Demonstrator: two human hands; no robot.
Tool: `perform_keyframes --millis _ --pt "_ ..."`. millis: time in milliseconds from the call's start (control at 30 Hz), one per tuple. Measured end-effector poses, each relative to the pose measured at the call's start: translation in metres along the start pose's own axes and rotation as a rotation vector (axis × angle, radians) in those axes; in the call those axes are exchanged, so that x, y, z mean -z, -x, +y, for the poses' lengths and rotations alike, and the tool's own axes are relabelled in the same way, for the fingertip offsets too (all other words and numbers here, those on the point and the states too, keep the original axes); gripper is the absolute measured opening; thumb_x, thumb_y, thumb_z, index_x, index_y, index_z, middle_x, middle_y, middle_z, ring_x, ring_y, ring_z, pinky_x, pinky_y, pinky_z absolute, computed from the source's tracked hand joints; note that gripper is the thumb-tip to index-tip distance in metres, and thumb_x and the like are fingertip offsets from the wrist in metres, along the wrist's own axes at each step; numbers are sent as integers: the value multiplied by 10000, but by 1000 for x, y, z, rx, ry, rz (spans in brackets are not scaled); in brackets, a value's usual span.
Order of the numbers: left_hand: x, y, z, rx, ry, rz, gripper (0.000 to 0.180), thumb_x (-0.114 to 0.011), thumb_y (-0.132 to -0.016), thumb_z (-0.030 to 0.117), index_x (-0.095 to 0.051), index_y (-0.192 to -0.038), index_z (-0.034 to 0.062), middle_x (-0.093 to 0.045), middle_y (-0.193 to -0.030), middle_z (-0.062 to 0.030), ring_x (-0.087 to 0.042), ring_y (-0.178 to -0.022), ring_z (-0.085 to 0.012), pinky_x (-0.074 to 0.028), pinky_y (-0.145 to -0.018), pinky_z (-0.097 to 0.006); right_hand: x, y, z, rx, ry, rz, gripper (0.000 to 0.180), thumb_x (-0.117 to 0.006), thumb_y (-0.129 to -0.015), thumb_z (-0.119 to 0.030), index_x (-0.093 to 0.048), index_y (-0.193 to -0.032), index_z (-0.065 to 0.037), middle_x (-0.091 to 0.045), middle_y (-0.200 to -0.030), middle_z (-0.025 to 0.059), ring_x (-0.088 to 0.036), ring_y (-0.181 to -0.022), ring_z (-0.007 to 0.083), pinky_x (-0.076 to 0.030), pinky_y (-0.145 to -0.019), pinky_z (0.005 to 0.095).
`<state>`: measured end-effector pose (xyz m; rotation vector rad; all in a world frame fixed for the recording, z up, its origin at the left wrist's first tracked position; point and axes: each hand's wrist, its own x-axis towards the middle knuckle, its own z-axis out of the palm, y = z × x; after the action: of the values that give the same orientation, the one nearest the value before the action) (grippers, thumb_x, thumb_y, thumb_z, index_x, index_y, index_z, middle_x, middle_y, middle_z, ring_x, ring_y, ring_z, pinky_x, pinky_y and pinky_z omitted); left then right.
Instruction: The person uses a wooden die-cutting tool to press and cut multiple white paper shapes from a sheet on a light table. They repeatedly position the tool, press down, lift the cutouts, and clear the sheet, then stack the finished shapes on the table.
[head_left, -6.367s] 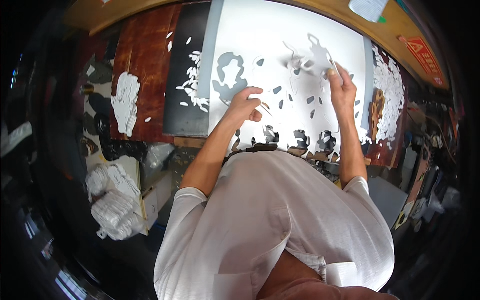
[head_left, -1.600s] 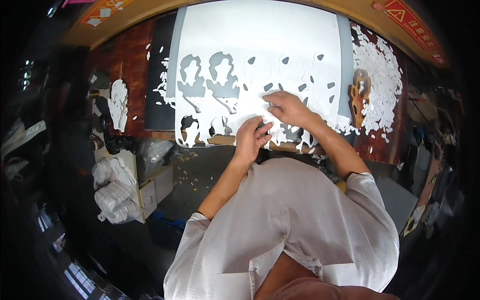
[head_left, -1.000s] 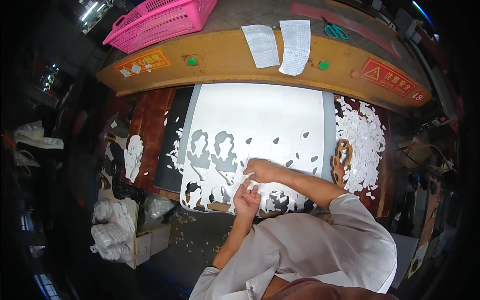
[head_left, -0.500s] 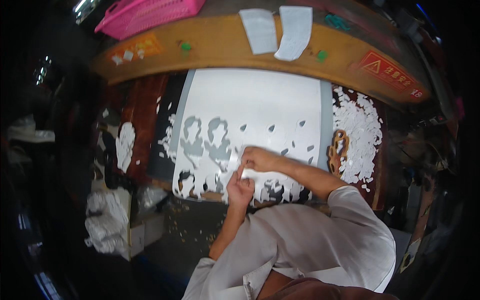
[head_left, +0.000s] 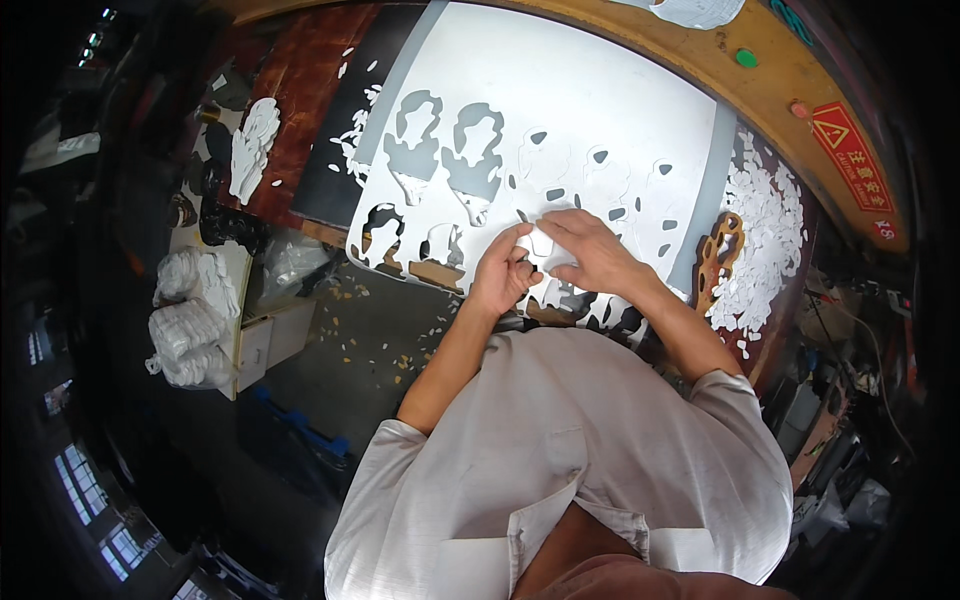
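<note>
A broad white sheet (head_left: 560,75) lies on the grey table in front of me, with shaped holes cut through its left side and its ragged near edge. Between my hands is a small white cut-out piece (head_left: 541,247), held just over the sheet's near part. My left hand (head_left: 503,275) grips its left side with bent fingers. From the right, my right hand (head_left: 590,255) closes over the piece, fingers hiding part of it. To the right of the sheet rests a brown, curvy-edged cutting die (head_left: 716,262), beside a heap of small white scraps (head_left: 765,240).
A yellow machine beam (head_left: 785,85) with a red warning label (head_left: 850,155) crosses the far right. Stacked white cut pieces (head_left: 255,150) lie on the reddish board at left. Below them, bagged white pieces (head_left: 190,315) sit by a box (head_left: 270,340). Scraps litter the floor.
My view has tilted down and turned, so the sheet appears higher up. My hands, earlier close together with the right reaching across, are now side by side around the white piece.
</note>
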<state>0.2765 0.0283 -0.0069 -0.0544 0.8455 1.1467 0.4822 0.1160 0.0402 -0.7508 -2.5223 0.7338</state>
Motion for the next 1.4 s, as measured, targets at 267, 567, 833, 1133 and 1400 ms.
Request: perform_keyframes --millis 267,567,833,1133,1400 --pt "-44 47 30 77 -766 101 478 -540 -1107 293 -541 -1547 108 -708 -1107 -58 -790 -799 -211 -639 -709 -358 -20 -13 33 -25 -75 -1 196 -732 -944 -157 -786 -1129 -120 -733 -1174 80 -661 -1074 361 -523 -962 480" --pt "-57 -87 104 -1041 -1850 152 352 -753 -966 236 -728 -1266 54 -685 -1101 -150 -705 -978 -367 -576 -831 -460 -29 -17 35 -121 -83 37 242 -791 -849 -86 -802 -1081 -157 -732 -1142 52 -643 -1051 308 -508 -988 449" --pt "-39 -111 85 -1054 -1867 97 182 -756 -955 221 -738 -1090 101 -676 -1061 -103 -702 -935 -342 -571 -787 -461 -25 -16 26 -210 -101 71 175 -805 -884 -134 -812 -1058 -145 -740 -1098 43 -654 -1047 290 -487 -1015 440" --pt "-10 -43 109 -931 -1649 -335 105 -732 -917 90 -689 -1010 64 -644 -981 -125 -684 -904 -371 -541 -777 -494 -42 -23 39 -282 -157 77 170 -769 -965 -208 -778 -1054 -63 -733 -1036 112 -654 -943 330 -517 -916 440" --pt "26 -25 78 -1068 -1793 -250 156 -791 -811 62 -721 -930 132 -619 -1052 -61 -572 -994 -317 -473 -856 -451 63 -106 120 -639 -226 439 266 -683 -1031 -270 -724 -939 -24 -747 -913 109 -675 -814 242 -549 -786 397"
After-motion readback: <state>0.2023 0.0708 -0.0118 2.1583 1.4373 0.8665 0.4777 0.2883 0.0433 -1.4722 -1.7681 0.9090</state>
